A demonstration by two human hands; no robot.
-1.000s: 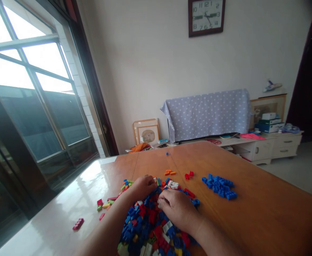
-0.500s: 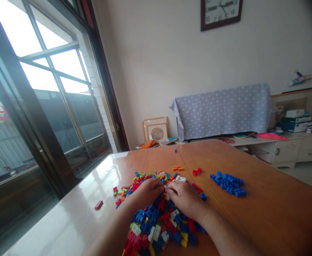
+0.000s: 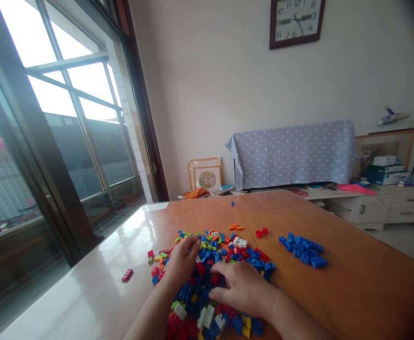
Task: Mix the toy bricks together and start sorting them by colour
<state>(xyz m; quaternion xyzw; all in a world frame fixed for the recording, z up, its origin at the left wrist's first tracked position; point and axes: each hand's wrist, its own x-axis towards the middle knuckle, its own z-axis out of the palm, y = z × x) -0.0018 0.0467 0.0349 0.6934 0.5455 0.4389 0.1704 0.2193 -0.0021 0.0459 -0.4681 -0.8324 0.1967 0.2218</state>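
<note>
A big mixed pile of toy building bricks (image 3: 207, 288) in blue, red, white, yellow, green and orange lies on the table. Over the pile's left side is my left hand (image 3: 183, 257), its fingers curled closed; whatever they may hold is hidden. My right hand (image 3: 242, 285) reaches in low over the middle of the pile. Its thumb and forefinger are spread apart above blue and red bricks, with nothing seen held between them.
On the brown table (image 3: 348, 283), a separate heap of blue bricks (image 3: 303, 250) sits to the right. Small groups of orange bricks (image 3: 235, 227) and red bricks (image 3: 261, 232) lie beyond the pile. One dark pink brick (image 3: 127, 275) rests at the left.
My hands, close together over the pile before, have parted. The left has moved left; the right has come down nearer to me, its thumb and forefinger now spread.
</note>
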